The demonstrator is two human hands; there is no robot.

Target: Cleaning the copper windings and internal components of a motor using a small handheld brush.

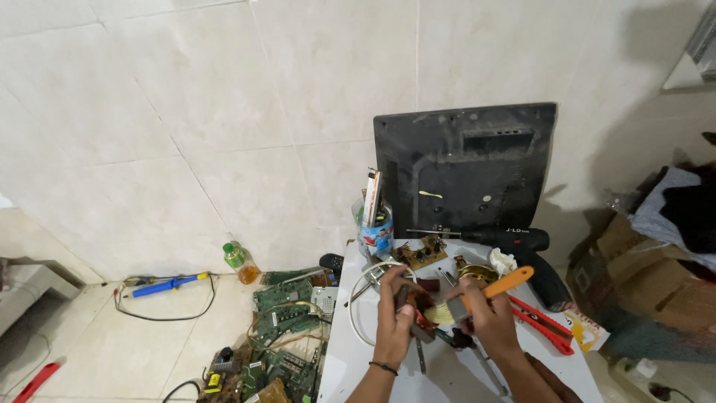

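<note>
Over a white table (358,351), the person's left hand (393,310), a dark band at its wrist, closed its fingers around a small dark component with coppery windings (424,310), held above the middle of the tabletop. The right hand (485,313) gripped a brush with an orange handle (498,285), its pale bristles touching the component. Loose metal tools lay under and beside the hands, and a white cable loop (362,298) curved at the left wrist. A red-handled cutter (541,321) lay on the table's right side, and beyond it, at the table's right edge, sat a yellow-and-white package with red print (582,328).

Farther back on the table sat a small brown circuit board (422,254), a round brass part (477,273), a crumpled white cloth (503,261) and a black cordless drill (522,250). A clear plastic jar with a blue-and-white label (375,227) stood at the far left corner, with flat sticks standing in it.

On the tiled floor to the left lay green circuit boards (287,306), a small bottle with a green cap and amber liquid (240,263), and a blue-and-yellow tool on a black cord (168,284). A red tool (33,380) lay near the lower left corner.

A black monitor back cover (466,168) leaned against the pale tiled wall (224,89) behind the table. To the right, brown cardboard boxes (656,291) held heaped cloth.
</note>
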